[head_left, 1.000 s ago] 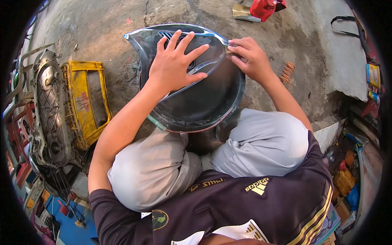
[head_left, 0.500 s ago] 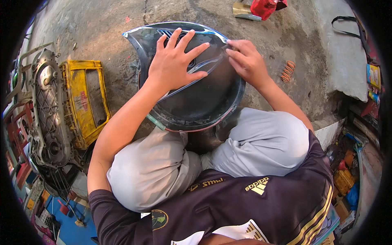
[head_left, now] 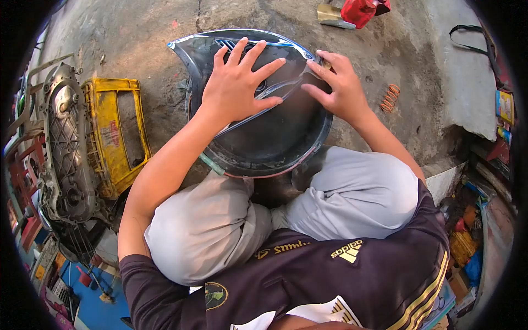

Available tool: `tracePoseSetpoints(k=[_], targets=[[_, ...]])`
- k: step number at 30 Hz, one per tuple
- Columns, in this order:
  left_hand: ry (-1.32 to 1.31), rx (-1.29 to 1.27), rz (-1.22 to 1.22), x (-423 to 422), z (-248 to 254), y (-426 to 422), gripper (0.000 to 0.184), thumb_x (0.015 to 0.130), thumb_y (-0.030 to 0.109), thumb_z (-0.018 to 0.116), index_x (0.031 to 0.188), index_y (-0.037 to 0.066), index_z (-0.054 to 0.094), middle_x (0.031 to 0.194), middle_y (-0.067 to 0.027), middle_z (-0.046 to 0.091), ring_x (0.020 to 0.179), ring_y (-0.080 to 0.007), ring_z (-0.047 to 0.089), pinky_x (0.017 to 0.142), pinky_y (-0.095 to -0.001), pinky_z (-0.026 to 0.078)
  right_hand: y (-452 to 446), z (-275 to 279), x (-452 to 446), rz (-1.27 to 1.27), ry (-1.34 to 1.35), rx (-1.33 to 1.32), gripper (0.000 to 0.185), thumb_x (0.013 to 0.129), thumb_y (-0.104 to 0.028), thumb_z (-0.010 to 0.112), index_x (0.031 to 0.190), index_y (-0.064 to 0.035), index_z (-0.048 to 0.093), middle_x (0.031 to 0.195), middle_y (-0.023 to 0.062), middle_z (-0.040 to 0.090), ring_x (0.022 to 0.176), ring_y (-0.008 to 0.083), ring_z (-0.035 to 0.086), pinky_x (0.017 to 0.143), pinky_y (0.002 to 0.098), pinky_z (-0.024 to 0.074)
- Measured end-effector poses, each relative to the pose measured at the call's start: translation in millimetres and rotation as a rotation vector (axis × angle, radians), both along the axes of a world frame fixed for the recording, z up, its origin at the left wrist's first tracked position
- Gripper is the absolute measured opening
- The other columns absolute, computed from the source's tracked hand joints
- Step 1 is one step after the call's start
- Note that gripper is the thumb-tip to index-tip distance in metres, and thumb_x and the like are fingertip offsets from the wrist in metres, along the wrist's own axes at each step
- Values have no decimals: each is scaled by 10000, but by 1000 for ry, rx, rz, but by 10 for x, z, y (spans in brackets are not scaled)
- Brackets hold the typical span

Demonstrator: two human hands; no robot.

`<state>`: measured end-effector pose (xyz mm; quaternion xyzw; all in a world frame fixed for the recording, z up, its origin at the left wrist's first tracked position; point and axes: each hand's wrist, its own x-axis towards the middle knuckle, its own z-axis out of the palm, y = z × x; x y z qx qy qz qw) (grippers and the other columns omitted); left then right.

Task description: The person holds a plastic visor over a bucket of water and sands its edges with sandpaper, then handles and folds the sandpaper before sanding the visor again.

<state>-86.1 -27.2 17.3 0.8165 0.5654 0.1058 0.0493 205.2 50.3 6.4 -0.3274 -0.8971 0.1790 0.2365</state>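
A dark, curved plastic panel (head_left: 291,73) with a glossy, blue-tinged edge lies across the top of a round black basin (head_left: 264,148) in front of my knees. My left hand (head_left: 234,88) rests flat on the panel, fingers spread and thumb pointing right. At the panel's right end is my right hand (head_left: 338,85), its fingers bent at the tip and its thumb lower down, apart from them. Something small and tan shows between those fingers, too covered to name.
To the left stand a metal engine casing (head_left: 69,143) and a yellow plastic crate (head_left: 115,137). An orange coil spring (head_left: 390,99) lies on the concrete at right. A red packet (head_left: 360,12) is at the back, and a black strap (head_left: 470,41) lies on a slab.
My right hand has shifted slightly right along the panel's tip, and its thumb has moved down away from the fingers. My left hand keeps its place on the panel.
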Motion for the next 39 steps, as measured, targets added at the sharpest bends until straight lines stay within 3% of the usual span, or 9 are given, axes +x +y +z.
tracePoseSetpoints(k=[5,9,12,14,23,29,32,36,39], targets=[[2,14,1,1,-7,-5,809,875,726,773,1599,424,575,1688,-103,499,1571,-412,427,1246,-665,319,-123,-44,-28,-103,-51,14,516,878,-364,916,1301,-101,783,1454,252,673,1269,422,653,1062,505,556],[-3,13,-3,-1,-11,-8,811,874,722,777,1600,423,573,1690,-103,498,1569,-416,430,1242,-667,323,-105,-28,-43,-136,-125,-27,471,887,-353,908,1270,-104,789,1452,253,674,1260,422,670,1054,491,565],[0,10,-3,-7,-4,-1,809,875,718,777,1600,423,573,1689,-103,498,1568,-417,431,1241,-667,324,-91,-35,-32,-144,-57,-87,407,898,-296,897,1252,-123,794,1432,243,684,1256,421,677,1044,483,572],[-3,4,-3,-4,-5,-5,808,875,716,777,1599,422,574,1688,-103,499,1567,-416,431,1241,-667,325,-28,-77,12,-169,41,-96,413,891,-167,881,1290,-116,790,1426,215,699,1267,376,698,1044,446,582],[0,8,-3,-10,4,-12,806,886,721,765,1607,421,565,1691,-104,497,1570,-415,427,1249,-663,321,44,-184,6,-102,99,-6,435,837,-5,842,1258,-106,795,1417,148,718,1182,339,710,993,424,593],[15,-1,0,4,8,-5,807,886,724,762,1608,422,564,1694,-106,494,1571,-416,426,1254,-660,315,24,-95,-40,103,83,24,444,837,-25,845,1270,-105,792,1347,133,742,1138,365,700,981,451,591],[-8,9,-6,-8,-6,-9,810,884,725,762,1608,420,565,1689,-107,498,1569,-417,427,1252,-663,316,199,-253,43,-45,47,12,469,827,-1,832,1281,-109,791,1356,132,737,1167,368,690,987,451,590],[5,7,-3,8,2,1,815,881,726,762,1608,415,567,1680,-107,505,1562,-420,435,1247,-665,320,-4,-15,-133,111,18,17,510,824,81,744,1293,-112,800,1376,140,733,1190,372,692,1024,446,579],[-2,12,-10,-8,2,-3,815,880,727,762,1607,413,569,1678,-107,507,1559,-421,439,1246,-664,321,120,-140,-58,10,58,64,471,838,16,800,1288,-122,798,1359,147,724,1228,371,674,1019,463,584]])
